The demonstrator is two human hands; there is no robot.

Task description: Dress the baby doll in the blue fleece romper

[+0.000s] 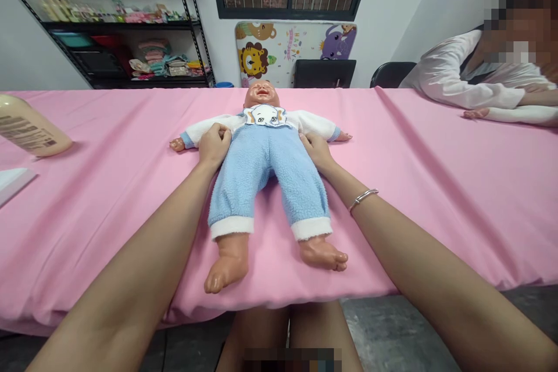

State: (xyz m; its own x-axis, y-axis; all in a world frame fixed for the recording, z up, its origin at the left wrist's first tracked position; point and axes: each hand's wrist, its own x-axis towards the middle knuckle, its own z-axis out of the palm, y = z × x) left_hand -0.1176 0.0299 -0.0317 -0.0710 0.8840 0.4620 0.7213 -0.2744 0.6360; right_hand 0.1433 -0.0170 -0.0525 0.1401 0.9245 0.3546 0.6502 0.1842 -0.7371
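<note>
A baby doll (261,95) lies on its back on the pink-covered table, feet towards me and arms spread to the sides. It wears a white top with blue cuffs and an elephant face (265,116), and light blue fleece trousers (238,186) with white cuffs. My left hand (214,144) is closed on the side of the trousers near the waist, its thumb and fingers pinched together. At the opposite hip, my right hand (317,151) grips the trousers, with its fingertips partly hidden by the cloth. The doll's feet are bare.
A lotion bottle (32,128) lies at the table's left, beyond a white flat object (15,183). Across the pink table cover (414,186), a person in a white sleeve (457,84) leans on the right end. Shelving (126,26) stands at the back left.
</note>
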